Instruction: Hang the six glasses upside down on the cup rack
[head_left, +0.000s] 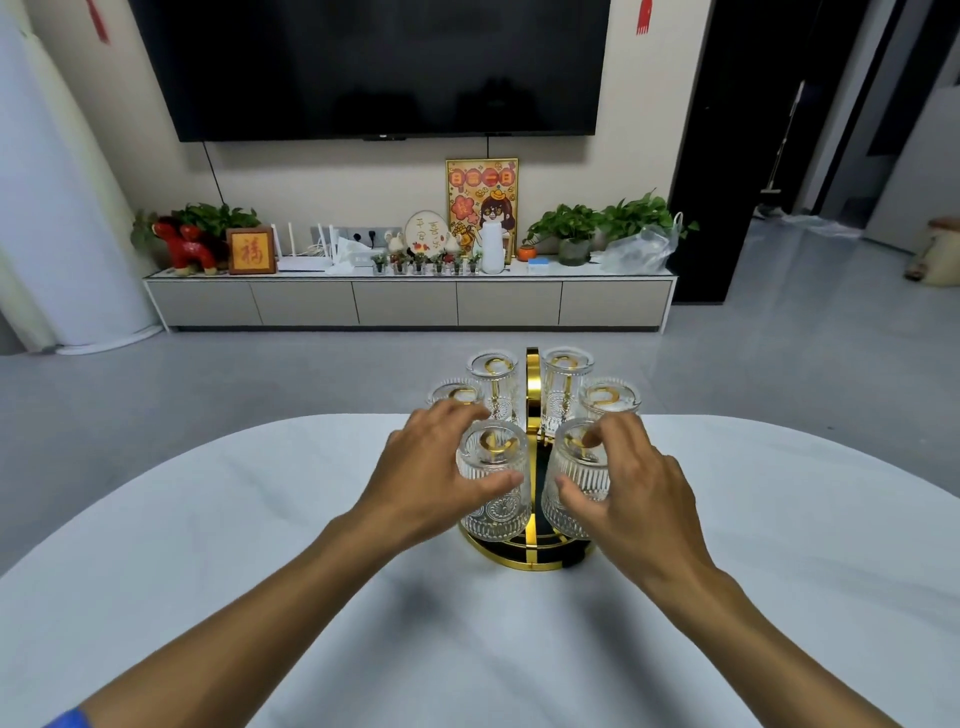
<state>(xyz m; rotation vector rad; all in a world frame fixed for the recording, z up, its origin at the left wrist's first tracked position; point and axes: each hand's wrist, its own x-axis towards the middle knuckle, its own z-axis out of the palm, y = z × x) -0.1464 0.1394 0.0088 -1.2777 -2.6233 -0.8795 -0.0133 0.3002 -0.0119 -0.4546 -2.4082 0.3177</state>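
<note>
Forearms are reaching in; I am clasping the near glasses, left hand on one, right hand on another, seating them on the rack mid-table; releasing gently comes next, I judge.

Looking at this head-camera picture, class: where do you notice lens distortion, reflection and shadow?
Head view: the wide lens bows the white table edge into a curve; the dark TV screen carries faint reflections; soft shadows lie beneath both forearms; the gold rack and glasses show bright highlights, and stay sharp.
</note>
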